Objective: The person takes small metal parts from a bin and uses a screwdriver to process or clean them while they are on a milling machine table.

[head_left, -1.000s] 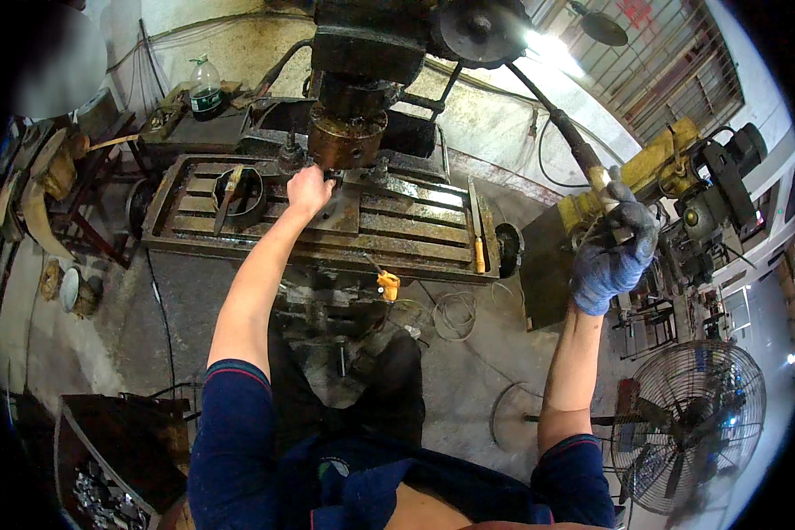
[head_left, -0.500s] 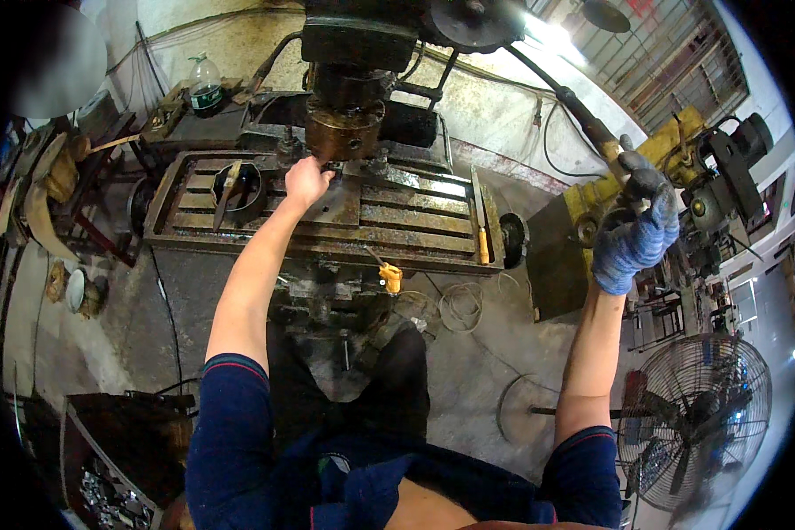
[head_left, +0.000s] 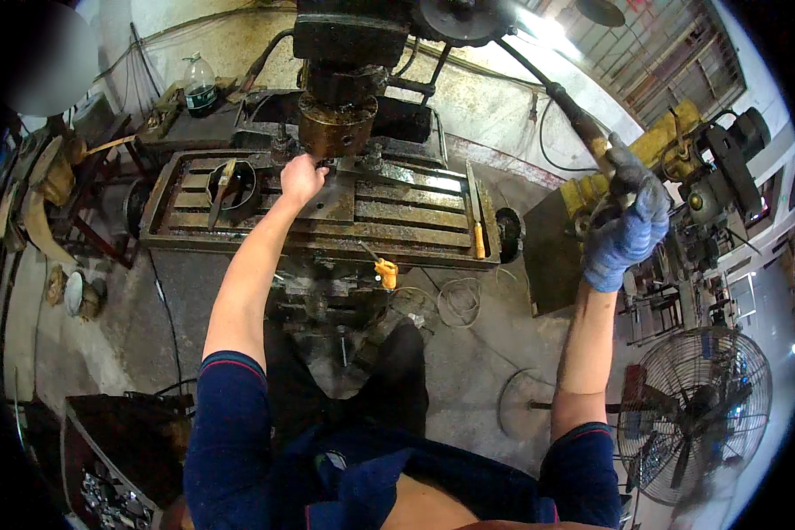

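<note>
My left hand [head_left: 302, 180] is bare and reaches under the round spindle head [head_left: 337, 125] of a dark milling machine. Its fingers are closed on something small beside a flat plate [head_left: 334, 205] on the slotted table; what they hold is hidden. My right hand [head_left: 629, 223], in a blue-grey work glove, is closed around the end of a long lever [head_left: 576, 113] that slants down from the machine's upper right.
On the slotted table [head_left: 415, 231] stand a round pot [head_left: 243, 201] with a brush [head_left: 224, 187] and a yellow-handled file [head_left: 478, 231]. A yellow-handled tool [head_left: 386, 274] sits at the front edge. A floor fan [head_left: 687, 411] stands right, a metal-parts bin [head_left: 106, 477] lower left.
The whole view has shifted slightly. My gloved right hand sits a little further left, still on the lever. The left hand stays under the spindle head.
</note>
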Action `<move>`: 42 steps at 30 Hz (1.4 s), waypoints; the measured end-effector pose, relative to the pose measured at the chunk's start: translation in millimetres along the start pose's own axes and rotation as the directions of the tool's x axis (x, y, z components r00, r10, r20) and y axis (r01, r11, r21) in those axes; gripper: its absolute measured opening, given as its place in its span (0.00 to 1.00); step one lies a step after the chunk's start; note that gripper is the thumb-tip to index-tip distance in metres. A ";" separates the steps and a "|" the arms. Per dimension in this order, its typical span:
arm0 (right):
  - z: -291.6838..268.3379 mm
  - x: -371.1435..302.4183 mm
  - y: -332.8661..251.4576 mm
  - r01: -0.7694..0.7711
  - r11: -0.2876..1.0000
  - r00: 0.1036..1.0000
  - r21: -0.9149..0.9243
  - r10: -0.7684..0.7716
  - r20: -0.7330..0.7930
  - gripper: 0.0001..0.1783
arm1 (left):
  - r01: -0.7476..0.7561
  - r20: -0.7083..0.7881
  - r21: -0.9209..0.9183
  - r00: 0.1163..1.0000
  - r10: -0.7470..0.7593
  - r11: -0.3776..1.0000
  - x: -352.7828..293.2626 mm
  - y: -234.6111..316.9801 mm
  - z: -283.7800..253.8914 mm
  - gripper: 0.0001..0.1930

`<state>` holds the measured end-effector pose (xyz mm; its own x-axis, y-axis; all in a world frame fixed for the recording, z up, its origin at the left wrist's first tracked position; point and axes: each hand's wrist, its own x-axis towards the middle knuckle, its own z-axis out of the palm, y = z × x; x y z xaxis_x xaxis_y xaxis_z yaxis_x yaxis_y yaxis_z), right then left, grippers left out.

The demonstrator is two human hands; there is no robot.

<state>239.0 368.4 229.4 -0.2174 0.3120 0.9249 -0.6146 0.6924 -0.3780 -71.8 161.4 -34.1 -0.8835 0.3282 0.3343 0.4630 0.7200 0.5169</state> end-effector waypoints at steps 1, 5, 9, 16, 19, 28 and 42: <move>0.8 -5.0 5.2 0.040 0.999 0.999 0.020 -0.040 -0.003 0.21 | -0.009 -0.020 0.001 1.000 0.009 1.000 -0.8 0.6 2.0 0.17; 4.8 -13.1 1.4 0.031 0.999 0.999 -0.017 -0.032 -0.013 0.21 | 0.030 0.058 0.053 0.998 -0.033 0.998 2.5 -0.1 2.9 0.14; -6.0 -29.8 16.6 0.106 0.993 0.991 0.042 -0.109 0.078 0.21 | 0.028 0.052 -0.005 0.998 -0.028 1.000 -2.5 9.4 -5.3 0.13; -2.0 -28.2 11.7 0.029 0.999 0.998 0.040 -0.031 0.058 0.22 | 0.030 0.038 0.022 0.999 -0.031 0.999 -3.9 3.0 -10.4 0.15; 0.1 -29.4 8.3 0.013 0.998 1.000 0.068 -0.015 0.023 0.21 | 0.002 0.113 -0.087 0.994 0.008 0.996 -10.7 -1.4 -24.6 0.16; 7.6 -44.6 6.9 -0.067 0.977 0.995 0.204 0.081 -0.061 0.21 | -0.384 0.372 -0.039 0.851 0.370 0.923 -42.0 -13.6 -132.2 0.16; 0.5 -63.8 23.2 -0.058 0.974 0.998 0.221 0.065 -0.027 0.23 | 0.245 0.180 0.053 0.951 -0.251 0.968 -237.1 -53.0 -412.7 0.14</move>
<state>238.3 364.2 161.6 -0.2368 0.3738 0.8968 -0.7534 0.5122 -0.4124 142.5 -206.9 184.6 -0.9693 0.2417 0.0459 0.2276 0.8102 0.5402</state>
